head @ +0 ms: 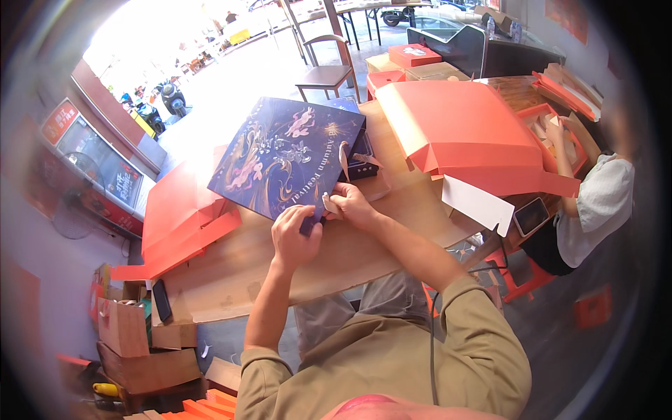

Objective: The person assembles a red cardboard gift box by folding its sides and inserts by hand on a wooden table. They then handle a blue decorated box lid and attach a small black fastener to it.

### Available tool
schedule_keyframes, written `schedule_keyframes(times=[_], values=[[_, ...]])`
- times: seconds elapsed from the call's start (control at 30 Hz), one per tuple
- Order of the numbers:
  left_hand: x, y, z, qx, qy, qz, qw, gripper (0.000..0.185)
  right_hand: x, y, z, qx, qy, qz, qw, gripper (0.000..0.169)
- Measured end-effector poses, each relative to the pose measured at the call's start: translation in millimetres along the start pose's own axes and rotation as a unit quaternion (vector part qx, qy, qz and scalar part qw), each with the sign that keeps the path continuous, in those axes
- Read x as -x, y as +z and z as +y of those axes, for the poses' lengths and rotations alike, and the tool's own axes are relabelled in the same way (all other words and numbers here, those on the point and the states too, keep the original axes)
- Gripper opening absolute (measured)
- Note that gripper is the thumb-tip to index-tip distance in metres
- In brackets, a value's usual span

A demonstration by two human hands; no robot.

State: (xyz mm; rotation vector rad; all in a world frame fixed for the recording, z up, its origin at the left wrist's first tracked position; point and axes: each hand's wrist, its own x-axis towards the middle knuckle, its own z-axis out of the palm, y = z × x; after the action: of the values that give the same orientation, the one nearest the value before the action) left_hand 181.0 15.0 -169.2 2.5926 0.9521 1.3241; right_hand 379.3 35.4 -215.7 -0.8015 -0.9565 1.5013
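A dark blue gift box or bag (pixel 278 157), printed with pink rabbits, gold swirls and writing, is tilted over the table in front of me. My left hand (pixel 296 233) grips its near corner, fingers on top and thumb at the edge. At the side edge, my right hand (pixel 354 207) pinches the end of a pale strap (pixel 329 203). Another loop of pale ribbon (pixel 344 160) stands up beside the printed panel. Partly hidden behind and beneath it is a second dark blue box (pixel 365 170) on the brown table (pixel 415 215).
Unfolded red cardboard boxes lie left (pixel 181 215) and right (pixel 467 136). A white card flap (pixel 478 205) juts near a phone (pixel 530 216). Another phone (pixel 161 300) rests at the left edge. At right, a person (pixel 593 194) reaches into a red box (pixel 551 131). Cartons (pixel 149 365) stack lower left.
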Motion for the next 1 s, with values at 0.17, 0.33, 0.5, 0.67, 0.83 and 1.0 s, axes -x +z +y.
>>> schedule_keyframes(times=[0.17, 0.33, 0.5, 0.67, 0.83, 1.0], values=[[-71, -29, 22, 0.036, -0.062, -0.223, 0.972, 0.038, -3, -15, 5, 0.011, -0.006, -0.047, 0.999, 0.023], [-62, -9, 10, -0.034, -0.049, -0.184, 0.981, 0.034, -5, -7, 4, 0.042, -0.027, -0.058, 0.997, 0.023], [-29, 6, -6, 0.044, -0.045, -0.09, 0.994, 0.015, 2, -7, 1, 0.126, -0.033, -0.076, 0.989, 0.021], [-22, 3, -23, 0.14, -0.085, -0.069, 0.984, 0.008, 0, -12, 9, 0.137, -0.048, -0.098, 0.985, 0.017], [-21, 5, -26, 0.168, -0.099, -0.04, 0.98, 0.009, -4, -22, 17, 0.134, -0.043, -0.1, 0.985, 0.022], [-21, 5, -26, 0.169, -0.102, -0.043, 0.979, 0.011, -3, -23, 15, 0.133, -0.043, -0.121, 0.983, 0.024]])
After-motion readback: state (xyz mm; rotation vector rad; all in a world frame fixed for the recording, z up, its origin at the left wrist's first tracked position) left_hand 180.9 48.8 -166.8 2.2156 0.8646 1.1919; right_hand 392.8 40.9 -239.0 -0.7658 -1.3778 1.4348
